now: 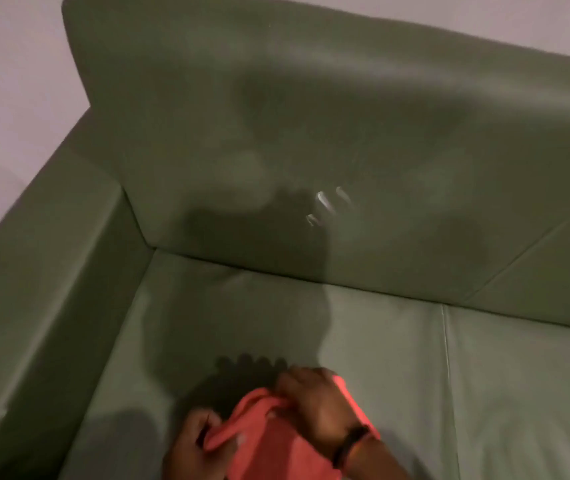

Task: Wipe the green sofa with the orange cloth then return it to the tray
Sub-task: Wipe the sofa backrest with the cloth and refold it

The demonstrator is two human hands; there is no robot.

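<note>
Orange cloth (269, 441): bunched on the green sofa (345, 133) seat cushion, near the front edge.
Left hand (191, 445): fingers closed on the cloth's left edge.
Right hand (314, 400): pressed on top, gripping the cloth.

Smooth, faintly glossy leather-like green sofa (311, 133); soft matt orange cloth (269, 441), creased.

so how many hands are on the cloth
2. The left hand pinches the cloth's near-left edge; the right hand presses on top of it, over the sofa seat.
</note>
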